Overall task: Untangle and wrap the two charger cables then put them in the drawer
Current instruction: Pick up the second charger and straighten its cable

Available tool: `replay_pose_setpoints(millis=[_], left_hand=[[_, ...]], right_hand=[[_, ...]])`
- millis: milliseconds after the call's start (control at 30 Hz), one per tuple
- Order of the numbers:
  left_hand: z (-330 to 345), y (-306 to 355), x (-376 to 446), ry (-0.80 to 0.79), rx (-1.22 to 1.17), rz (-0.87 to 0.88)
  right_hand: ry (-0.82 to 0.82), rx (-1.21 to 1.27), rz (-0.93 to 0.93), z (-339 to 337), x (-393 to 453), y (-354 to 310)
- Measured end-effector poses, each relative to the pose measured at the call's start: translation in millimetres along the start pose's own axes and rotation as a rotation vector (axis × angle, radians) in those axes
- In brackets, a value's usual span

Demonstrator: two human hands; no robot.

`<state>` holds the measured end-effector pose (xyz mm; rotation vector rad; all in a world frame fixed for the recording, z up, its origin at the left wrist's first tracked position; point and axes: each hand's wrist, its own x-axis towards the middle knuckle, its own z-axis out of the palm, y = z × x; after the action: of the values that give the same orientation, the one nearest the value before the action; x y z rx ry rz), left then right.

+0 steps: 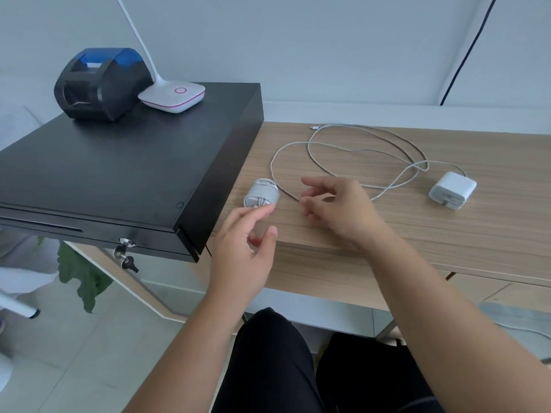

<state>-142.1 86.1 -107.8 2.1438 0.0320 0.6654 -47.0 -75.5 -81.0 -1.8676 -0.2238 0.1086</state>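
Observation:
A wrapped white cable bundle lies on the wooden table beside the black cash drawer, which is closed. A second white cable sprawls in loose loops across the table and ends at a white power adapter. My left hand hovers just in front of the bundle with relaxed fingers, its fingertip at the bundle's near edge. My right hand hangs over the loose cable's near loop, fingers loosely curled, holding nothing that I can see.
A black and blue receipt printer and a white lamp base stand on the drawer's top. A key hangs from the drawer's front lock. A dark cable runs down the wall at the right.

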Motion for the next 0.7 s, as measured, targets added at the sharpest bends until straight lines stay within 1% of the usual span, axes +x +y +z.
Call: replay_pose_setpoints(millis=[67, 167, 300, 367, 433, 567, 633, 700], left_hand=[[0, 7, 2, -0.043, -0.015, 0.059], [13, 18, 8, -0.141, -0.059, 0.122], [47, 35, 13, -0.365, -0.052, 0.197], [66, 41, 16, -0.449, -0.035, 0.228], [84, 46, 20, -0.485, -0.018, 0.261], [112, 61, 25, -0.584, -0.05, 0.22], [123, 65, 28, -0.603, -0.058, 0.179], [130, 69, 33, -0.612, -0.084, 0.113]], right_hand=[[0.07, -0.072, -0.045, -27, -7, 4], [0.239, -0.145, -0.053, -76, -14, 10], [0.506, -0.263, -0.022, -137, -25, 20], [0.564, -0.358, 0.01, -156, -29, 29], [0.552, -0.442, 0.043, -168, -32, 43], [0.388, -0.5, 0.121, -178, -38, 65], [0.374, -0.562, 0.109, -180, -35, 73], [0.397, -0.575, 0.086, -181, -32, 74]])
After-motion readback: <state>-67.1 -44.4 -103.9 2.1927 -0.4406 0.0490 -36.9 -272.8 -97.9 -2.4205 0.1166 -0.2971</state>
